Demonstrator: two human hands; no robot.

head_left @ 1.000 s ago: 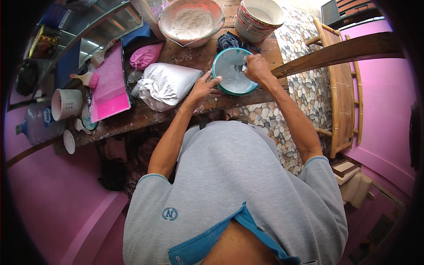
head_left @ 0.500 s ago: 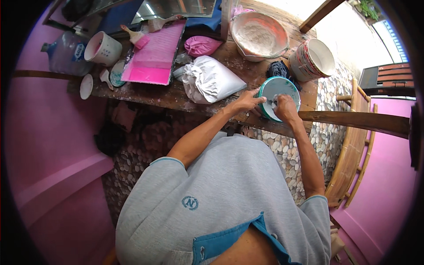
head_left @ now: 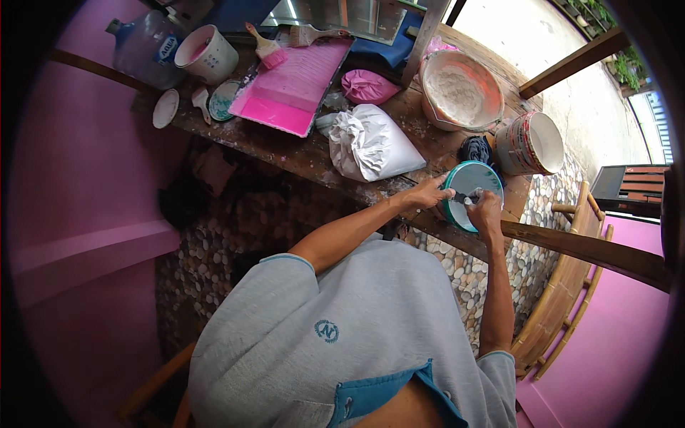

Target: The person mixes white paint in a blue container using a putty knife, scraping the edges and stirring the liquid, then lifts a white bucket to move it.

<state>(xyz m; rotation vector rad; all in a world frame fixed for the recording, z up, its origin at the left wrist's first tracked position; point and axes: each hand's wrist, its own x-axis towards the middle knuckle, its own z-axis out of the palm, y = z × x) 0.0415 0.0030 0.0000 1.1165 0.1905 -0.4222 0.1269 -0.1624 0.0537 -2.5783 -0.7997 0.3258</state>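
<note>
Looking down, in the head view, on the teal-rimmed tub [head_left: 473,163] near the front edge of the tabletop [head_left: 427,135], just beside the dark cloth [head_left: 477,150] and the red-and-white bucket [head_left: 515,147]. Touching the tub's left side with the left hand [head_left: 432,195], probably for steadying; cannot tell whether pinching the rim or merely pressing against it with the fingers. Gripping a small dark tool [head_left: 461,197] inside the tub with the curled fingers of the right hand [head_left: 486,208], apparently low for control. Hard to make out: the tool's full shape, partly covered by the right hand; also the depth of the pale contents [head_left: 478,180].
</note>
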